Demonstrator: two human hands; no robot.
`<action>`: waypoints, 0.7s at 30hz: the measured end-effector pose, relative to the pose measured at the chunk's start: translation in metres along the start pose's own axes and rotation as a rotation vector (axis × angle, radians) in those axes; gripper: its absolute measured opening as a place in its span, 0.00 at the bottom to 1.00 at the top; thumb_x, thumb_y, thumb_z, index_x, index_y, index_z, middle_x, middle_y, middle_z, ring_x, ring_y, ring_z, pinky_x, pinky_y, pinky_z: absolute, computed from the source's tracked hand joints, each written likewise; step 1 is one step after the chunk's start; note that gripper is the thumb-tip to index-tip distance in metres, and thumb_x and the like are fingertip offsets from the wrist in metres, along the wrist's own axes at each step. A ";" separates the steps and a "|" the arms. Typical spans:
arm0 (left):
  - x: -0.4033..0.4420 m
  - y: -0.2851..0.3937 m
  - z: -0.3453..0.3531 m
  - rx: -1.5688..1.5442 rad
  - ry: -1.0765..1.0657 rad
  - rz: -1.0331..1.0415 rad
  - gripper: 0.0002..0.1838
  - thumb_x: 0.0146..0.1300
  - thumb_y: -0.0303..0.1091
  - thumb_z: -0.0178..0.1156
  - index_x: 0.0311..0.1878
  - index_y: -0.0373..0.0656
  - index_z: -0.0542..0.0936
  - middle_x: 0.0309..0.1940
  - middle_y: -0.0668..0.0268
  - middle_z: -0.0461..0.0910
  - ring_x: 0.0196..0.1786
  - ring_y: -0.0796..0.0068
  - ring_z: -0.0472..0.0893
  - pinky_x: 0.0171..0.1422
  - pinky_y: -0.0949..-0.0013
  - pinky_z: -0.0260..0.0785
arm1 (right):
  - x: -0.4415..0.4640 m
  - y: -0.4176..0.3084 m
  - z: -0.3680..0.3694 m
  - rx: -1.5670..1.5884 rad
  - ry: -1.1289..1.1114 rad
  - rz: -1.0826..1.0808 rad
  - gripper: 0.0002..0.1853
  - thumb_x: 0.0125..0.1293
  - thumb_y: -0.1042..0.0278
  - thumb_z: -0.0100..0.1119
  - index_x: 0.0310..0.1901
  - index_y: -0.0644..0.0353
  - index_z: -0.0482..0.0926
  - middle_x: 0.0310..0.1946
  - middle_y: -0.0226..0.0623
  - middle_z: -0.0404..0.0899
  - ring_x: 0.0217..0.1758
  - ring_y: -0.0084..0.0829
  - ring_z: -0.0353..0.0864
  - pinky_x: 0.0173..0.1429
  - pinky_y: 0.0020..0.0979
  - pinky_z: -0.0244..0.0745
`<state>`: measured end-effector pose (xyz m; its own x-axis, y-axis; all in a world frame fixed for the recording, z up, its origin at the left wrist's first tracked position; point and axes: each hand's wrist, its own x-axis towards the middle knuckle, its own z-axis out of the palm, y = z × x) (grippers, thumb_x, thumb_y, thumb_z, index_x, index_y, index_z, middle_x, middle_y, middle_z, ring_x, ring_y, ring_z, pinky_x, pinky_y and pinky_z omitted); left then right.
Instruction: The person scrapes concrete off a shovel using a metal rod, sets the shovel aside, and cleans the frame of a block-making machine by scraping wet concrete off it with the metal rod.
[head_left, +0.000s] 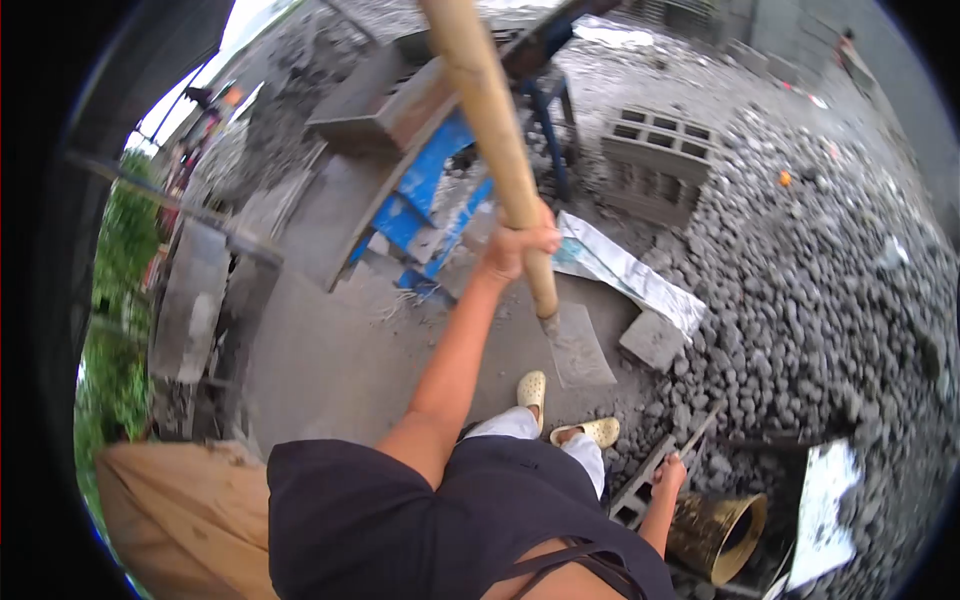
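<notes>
My left hand (520,243) is wrapped round a thick wooden pole (485,110), which rises toward the top of the view. At the pole's lower end a flat metal blade (582,350) rests near the ground, just in front of my cream clogs (533,390). On the lower right, my right hand (669,472) is closed at a thin stick (703,424), beside a hollow concrete block (640,485). Below it lies a yellowish metal bucket (725,538) on its side.
Grey gravel (800,330) covers the right side. Stacked hollow blocks (655,165) stand ahead, near a silver sheet (630,270) and a solid block (653,340). A wooden platform with blue panels (405,215) is ahead left. Brown cloth (180,515) hangs at lower left.
</notes>
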<state>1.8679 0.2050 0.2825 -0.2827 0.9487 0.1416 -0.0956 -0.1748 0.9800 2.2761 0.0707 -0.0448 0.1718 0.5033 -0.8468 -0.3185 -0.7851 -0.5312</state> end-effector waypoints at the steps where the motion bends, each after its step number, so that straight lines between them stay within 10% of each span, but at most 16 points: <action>1: -0.009 0.002 -0.001 0.069 0.041 -0.039 0.07 0.37 0.26 0.61 0.21 0.40 0.72 0.17 0.64 0.73 0.22 0.74 0.74 0.32 0.74 0.67 | -0.010 -0.004 0.002 -0.088 0.030 -0.016 0.13 0.63 0.60 0.43 0.26 0.58 0.67 0.09 0.29 0.57 0.08 0.27 0.55 0.13 0.32 0.54; 9: -0.075 -0.017 -0.048 0.255 0.041 -0.126 0.09 0.38 0.27 0.67 0.21 0.43 0.74 0.19 0.75 0.73 0.24 0.84 0.71 0.31 0.76 0.62 | -0.033 -0.016 0.042 -0.354 0.160 0.128 0.17 0.66 0.60 0.39 0.19 0.54 0.61 0.09 0.30 0.55 0.11 0.28 0.46 0.17 0.32 0.48; 21: -0.226 0.046 -0.176 0.468 0.267 0.033 0.11 0.43 0.29 0.61 0.33 0.40 0.74 0.20 0.71 0.73 0.25 0.83 0.70 0.32 0.72 0.64 | -0.053 0.036 0.187 -0.622 0.241 -0.035 0.14 0.61 0.59 0.42 0.22 0.57 0.64 0.14 0.35 0.60 0.18 0.33 0.58 0.24 0.36 0.56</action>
<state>1.7591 -0.0641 0.2705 -0.5171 0.8339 0.1928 0.3360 -0.0094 0.9418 2.0811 0.0827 -0.0144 0.3992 0.4943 -0.7722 0.2759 -0.8680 -0.4129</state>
